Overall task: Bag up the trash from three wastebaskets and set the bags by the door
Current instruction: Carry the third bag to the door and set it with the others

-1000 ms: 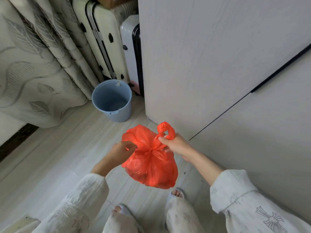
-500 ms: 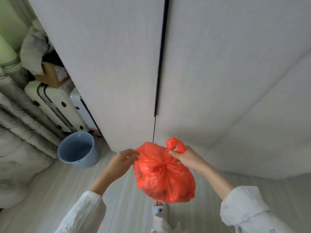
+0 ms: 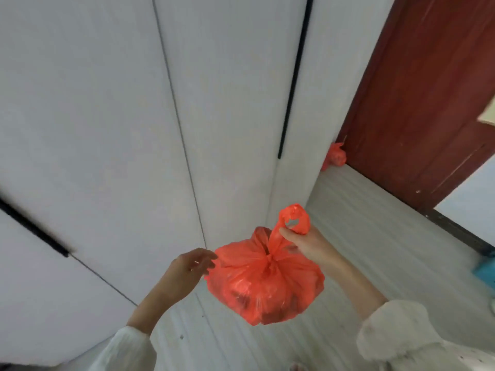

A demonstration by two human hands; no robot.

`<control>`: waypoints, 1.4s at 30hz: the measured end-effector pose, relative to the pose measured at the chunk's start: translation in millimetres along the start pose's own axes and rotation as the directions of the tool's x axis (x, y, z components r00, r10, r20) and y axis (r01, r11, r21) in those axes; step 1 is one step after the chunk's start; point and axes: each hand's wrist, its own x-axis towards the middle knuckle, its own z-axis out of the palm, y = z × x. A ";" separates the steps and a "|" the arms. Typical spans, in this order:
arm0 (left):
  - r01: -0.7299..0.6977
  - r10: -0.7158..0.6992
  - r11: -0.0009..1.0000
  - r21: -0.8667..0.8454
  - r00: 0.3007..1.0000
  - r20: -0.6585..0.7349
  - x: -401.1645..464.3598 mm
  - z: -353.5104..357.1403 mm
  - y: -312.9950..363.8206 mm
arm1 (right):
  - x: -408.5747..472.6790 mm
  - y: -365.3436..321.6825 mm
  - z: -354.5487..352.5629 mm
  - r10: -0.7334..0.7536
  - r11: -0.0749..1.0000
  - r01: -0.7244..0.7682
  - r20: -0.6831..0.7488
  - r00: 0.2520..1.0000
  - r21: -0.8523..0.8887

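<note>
— What's nearest, and who has the knotted red bag (image 3: 263,279)?
— It hangs in the air, above the pale floor (image 3: 375,250). The right hand (image 3: 308,245) holds it up, its fingers (image 3: 288,232) pinching the twisted handle loop just above the knot.
— And the left hand (image 3: 184,271)?
— Just left of the bag, fingers loosely spread, tips at the bag's edge; I cannot tell whether they touch it.
— Behind the bag?
— White wardrobe doors (image 3: 227,103) rise close behind it. Farther off, up and to the right of it, a second red bag (image 3: 336,156) sits on the floor against the dark red door (image 3: 428,103).
</note>
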 end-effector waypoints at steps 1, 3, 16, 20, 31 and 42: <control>-0.011 0.011 1.000 0.001 0.999 0.036 15.4 17.4 14.0 | 2.1 7.0 -24.9 0.019 1.000 -0.018 -0.043 0.999 0.004; -0.036 0.035 0.999 0.005 0.996 0.087 51.1 55.5 44.4 | 9.8 21.5 -76.4 0.066 0.998 -0.063 -0.122 0.990 0.025; -0.161 0.140 0.986 0.035 0.932 0.336 243.9 304.4 222.1 | 113.8 75.6 -390.0 0.191 0.975 -0.132 -0.368 0.910 0.179; -0.165 0.141 0.985 0.041 0.925 0.354 321.5 342.6 254.4 | 177.1 79.5 -454.3 0.221 0.967 -0.146 -0.397 0.891 0.211; -0.217 0.208 0.976 -0.026 0.889 0.408 584.0 430.9 370.7 | 393.2 46.9 -605.0 0.247 0.962 -0.167 -0.426 0.870 0.217; -0.085 0.068 0.996 0.029 0.926 0.372 785.7 504.2 428.0 | 620.8 31.7 -728.9 0.283 0.955 -0.229 -0.340 0.897 0.190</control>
